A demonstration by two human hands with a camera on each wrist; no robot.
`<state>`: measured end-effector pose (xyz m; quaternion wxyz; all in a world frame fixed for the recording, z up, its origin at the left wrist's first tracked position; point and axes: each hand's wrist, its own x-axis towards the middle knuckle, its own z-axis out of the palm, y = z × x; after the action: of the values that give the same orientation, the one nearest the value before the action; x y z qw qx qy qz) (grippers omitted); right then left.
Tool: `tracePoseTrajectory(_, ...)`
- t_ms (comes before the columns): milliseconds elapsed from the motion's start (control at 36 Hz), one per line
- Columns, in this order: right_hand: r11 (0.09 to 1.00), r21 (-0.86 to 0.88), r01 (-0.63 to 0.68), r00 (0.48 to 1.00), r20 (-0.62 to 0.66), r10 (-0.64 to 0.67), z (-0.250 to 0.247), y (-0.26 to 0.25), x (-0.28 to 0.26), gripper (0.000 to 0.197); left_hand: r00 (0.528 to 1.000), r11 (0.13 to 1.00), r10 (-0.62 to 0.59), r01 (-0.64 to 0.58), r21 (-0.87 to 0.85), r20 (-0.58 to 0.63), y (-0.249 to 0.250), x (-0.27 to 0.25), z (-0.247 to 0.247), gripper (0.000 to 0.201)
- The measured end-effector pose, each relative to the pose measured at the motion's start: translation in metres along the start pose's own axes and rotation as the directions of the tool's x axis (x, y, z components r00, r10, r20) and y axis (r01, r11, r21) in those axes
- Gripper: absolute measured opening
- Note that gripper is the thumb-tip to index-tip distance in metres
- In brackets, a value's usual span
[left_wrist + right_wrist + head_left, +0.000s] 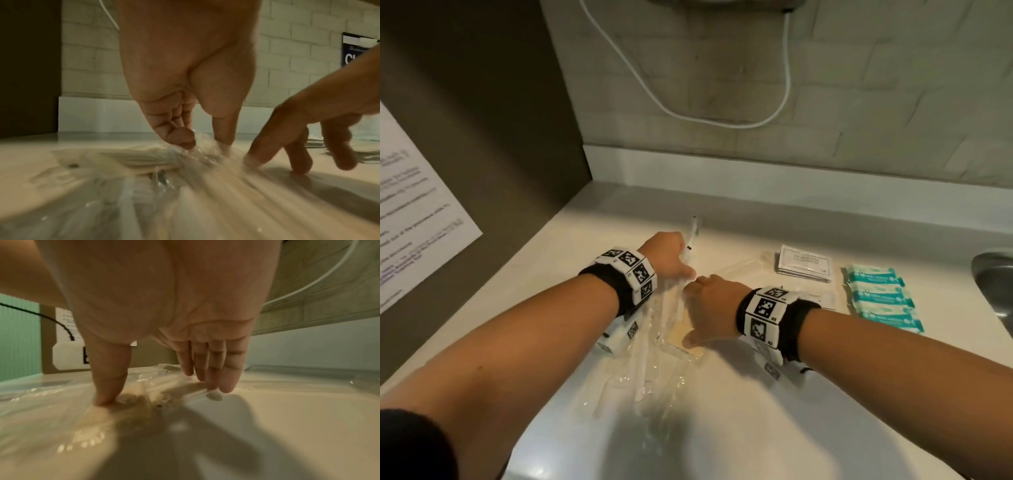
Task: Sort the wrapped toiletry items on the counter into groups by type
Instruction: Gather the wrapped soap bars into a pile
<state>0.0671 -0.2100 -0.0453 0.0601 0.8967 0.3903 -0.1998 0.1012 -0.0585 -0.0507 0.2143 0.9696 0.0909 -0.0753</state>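
Pale counter [756,394] by a tiled wall carries sorted groups at the right: white sachets [804,265] and teal packets [880,298]. Near the middle, the left hand [666,255] pinches clear-wrapped items [654,370] while the right hand [709,305] presses straight fingers on them. I judge the clear-wrap group is being gathered; next it needs squaring; no containers are visible.

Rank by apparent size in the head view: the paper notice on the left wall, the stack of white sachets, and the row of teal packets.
1. Paper notice, though it hangs nearer the camera.
2. Teal packets.
3. White sachets, slightly smaller than the teal row.
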Motion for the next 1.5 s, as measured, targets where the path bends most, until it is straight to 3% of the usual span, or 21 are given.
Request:
tracePoseTrajectory(111, 0.996, 0.08, -0.03, 0.999, 0.03, 0.028, -0.006, 0.005, 0.001, 0.072, 0.999, 0.985, -0.02, 0.015, -0.171, -0.028, -0.005, 0.002, -0.001, 0.057)
tracePoseTrajectory(250, 0.978, 0.189, -0.083, 0.994, 0.088, 0.067, -0.009, 0.007, -0.008, 0.071, 0.997, 0.926, -0.003, -0.028, -0.377, -0.082, -0.008, 0.003, -0.018, 0.049)
tracePoseTrajectory(333, 0.968, 0.219, -0.125, 0.988, 0.112, 0.103, -0.009, 0.008, -0.014, 0.073, 0.994, 0.862, 0.012, -0.067, -0.502, -0.111, -0.008, 0.002, -0.031, 0.055)
tracePoseTrajectory(417, 0.967, 0.197, -0.16, 0.986, 0.083, 0.147, -0.008, 0.007, -0.021, 0.083, 0.985, 0.831, 0.045, -0.131, -0.541, -0.169, -0.01, -0.001, -0.043, 0.061)
tracePoseTrajectory(528, 0.949, 0.222, -0.223, 0.974, 0.095, 0.207, -0.004, 0.003, -0.025, 0.081, 0.97, 0.785, 0.053, -0.186, -0.59, -0.235, -0.014, -0.009, -0.056, 0.06)
tracePoseTrajectory(611, 0.923, 0.273, -0.271, 0.962, 0.098, 0.254, -0.004, 0.003, -0.024, 0.074, 0.982, 0.778, 0.058, -0.158, -0.608, -0.181, -0.02, -0.016, -0.055, 0.064)
tracePoseTrajectory(778, 0.889, 0.322, -0.326, 0.945, 0.12, 0.303, -0.013, 0.006, -0.032, 0.053, 0.996, 0.876, 0.081, -0.059, -0.479, 0.025, -0.021, -0.029, -0.021, 0.061)
tracePoseTrajectory(889, 0.878, 0.313, -0.361, 0.932, 0.099, 0.348, -0.012, 0.008, -0.039, 0.058, 0.994, 0.861, 0.049, 0.005, -0.509, 0.093, -0.02, -0.025, -0.002, 0.065)
tracePoseTrajectory(1000, 0.866, 0.324, -0.381, 0.924, 0.093, 0.372, -0.01, 0.009, -0.04, 0.057, 0.997, 0.859, 0.072, -0.055, -0.509, 0.014, -0.023, -0.026, -0.004, 0.046)
tracePoseTrajectory(1083, 0.881, 0.268, -0.389, 0.921, 0.094, 0.378, -0.01, 0.005, -0.038, 0.054, 0.985, 0.954, 0.075, -0.116, -0.278, -0.153, -0.041, -0.029, -0.017, 0.029)
tracePoseTrajectory(1222, 0.889, 0.208, -0.409, 0.913, 0.095, 0.398, -0.013, -0.003, -0.038, 0.057, 0.999, 0.991, -0.028, 0.03, 0.129, -0.016, -0.072, -0.04, -0.022, 0.051)
tracePoseTrajectory(1389, 0.864, 0.205, -0.459, 0.888, 0.133, 0.44, -0.015, -0.004, -0.042, 0.056, 0.999, 0.971, -0.005, 0.015, 0.237, -0.043, -0.067, -0.048, -0.013, 0.046)
tracePoseTrajectory(1500, 0.857, 0.201, -0.474, 0.881, 0.132, 0.455, -0.013, 0.005, -0.037, 0.059, 0.998, 0.979, 0.001, 0.012, 0.203, -0.065, -0.063, -0.051, -0.017, 0.046)
